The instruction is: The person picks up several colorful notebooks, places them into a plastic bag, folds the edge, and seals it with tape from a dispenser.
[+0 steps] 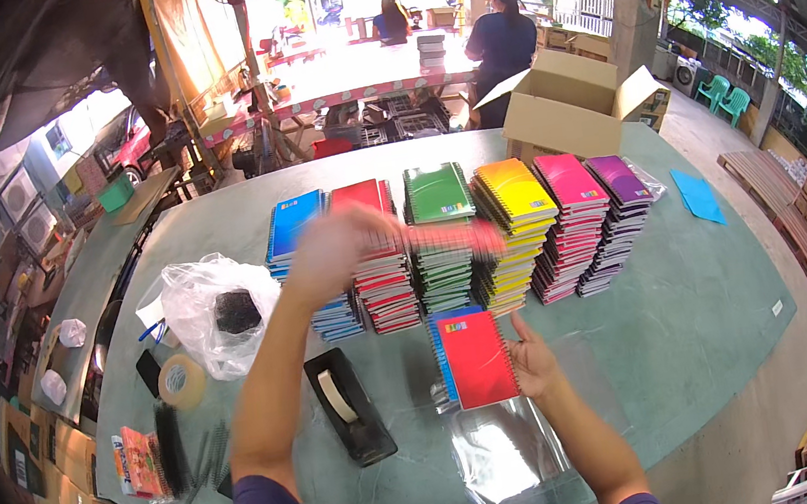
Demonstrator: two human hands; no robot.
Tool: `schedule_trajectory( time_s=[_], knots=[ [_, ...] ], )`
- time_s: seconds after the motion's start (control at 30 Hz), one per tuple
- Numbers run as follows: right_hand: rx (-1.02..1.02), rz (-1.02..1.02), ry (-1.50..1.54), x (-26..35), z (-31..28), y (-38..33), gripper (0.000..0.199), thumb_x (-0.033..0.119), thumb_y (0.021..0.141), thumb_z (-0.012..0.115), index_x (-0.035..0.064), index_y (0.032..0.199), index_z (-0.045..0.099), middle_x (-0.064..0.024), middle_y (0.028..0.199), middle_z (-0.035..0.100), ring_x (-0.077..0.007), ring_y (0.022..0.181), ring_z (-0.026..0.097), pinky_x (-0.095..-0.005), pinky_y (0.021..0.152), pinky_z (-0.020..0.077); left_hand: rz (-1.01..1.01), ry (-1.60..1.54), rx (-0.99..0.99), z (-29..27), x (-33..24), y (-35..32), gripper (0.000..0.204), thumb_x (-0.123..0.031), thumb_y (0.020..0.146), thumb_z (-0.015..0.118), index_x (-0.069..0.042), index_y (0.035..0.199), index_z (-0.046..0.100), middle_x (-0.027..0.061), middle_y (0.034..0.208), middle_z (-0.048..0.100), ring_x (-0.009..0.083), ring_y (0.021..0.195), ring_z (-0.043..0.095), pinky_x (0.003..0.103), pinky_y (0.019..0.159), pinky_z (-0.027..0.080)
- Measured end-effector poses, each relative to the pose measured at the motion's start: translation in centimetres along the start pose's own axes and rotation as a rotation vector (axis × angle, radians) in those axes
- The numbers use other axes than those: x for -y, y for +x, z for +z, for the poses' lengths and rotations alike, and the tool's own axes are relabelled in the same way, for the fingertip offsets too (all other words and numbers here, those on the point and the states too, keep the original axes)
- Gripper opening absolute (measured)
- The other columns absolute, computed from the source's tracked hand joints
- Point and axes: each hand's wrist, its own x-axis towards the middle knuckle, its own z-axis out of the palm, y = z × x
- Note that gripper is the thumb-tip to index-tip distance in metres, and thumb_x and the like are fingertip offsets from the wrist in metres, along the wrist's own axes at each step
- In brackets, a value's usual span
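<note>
My left hand [328, 251] is smeared by motion above the blue and red stacks. A blurred red, thin, flat thing, apparently a notebook seen edge-on [457, 237], reaches rightward from its fingers. My right hand [535, 365] grips the right side of a red spiral notebook [480, 361], which overlaps a blue notebook [446, 368]. Clear plastic sheets [509, 451] lie beneath them. Tall notebook stacks stand beyond: blue [297, 223], red [389, 299], green [438, 192], yellow [515, 188], pink [571, 179] and purple [619, 180].
A black tape dispenser [370, 427] sits between my forearms. Leftward lie a plastic bag [204, 307], tape roll [180, 380], phone [148, 372] and black spiral coils [171, 447]. An open carton [563, 116] and blue sheet [697, 197] are at right. Two people [503, 33] are beyond the table.
</note>
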Motion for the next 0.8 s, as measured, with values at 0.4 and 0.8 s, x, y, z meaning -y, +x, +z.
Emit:
schedule_trajectory(
  time_s=[0.4, 0.8],
  knots=[
    [-0.113, -0.15, -0.614, -0.7, 1.8, -2.3, 0.046, 0.018, 0.081, 0.066, 0.0004, 0.119, 0.046, -0.0122, 0.112, 0.058, -0.0196, 0.097, 0.061, -0.0344, 0.084, 0.0517, 0.068, 1.012, 0.072, 4.9, 6.2, 5.4, 0.024, -0.005, 0.08, 0.055, -0.003, 0.104, 0.059, 0.0167, 0.108, 0.059, 0.0317, 0.108, 0.054, 0.043, 0.098, 0.036],
    [0.041, -0.299, -0.502, 0.2, -2.3, -6.8, 0.049, 0.022, 0.084, 0.057, -0.0066, 0.121, 0.043, -0.0185, 0.11, 0.058, -0.0276, 0.099, 0.06, -0.039, 0.085, 0.0511, 0.25, 1.411, -0.11, 10.8, 6.5, 6.8, 0.033, -0.022, 0.081, 0.056, -0.005, 0.109, 0.058, 0.0221, 0.114, 0.055, 0.0321, 0.112, 0.049, 0.046, 0.097, 0.035]
  ],
)
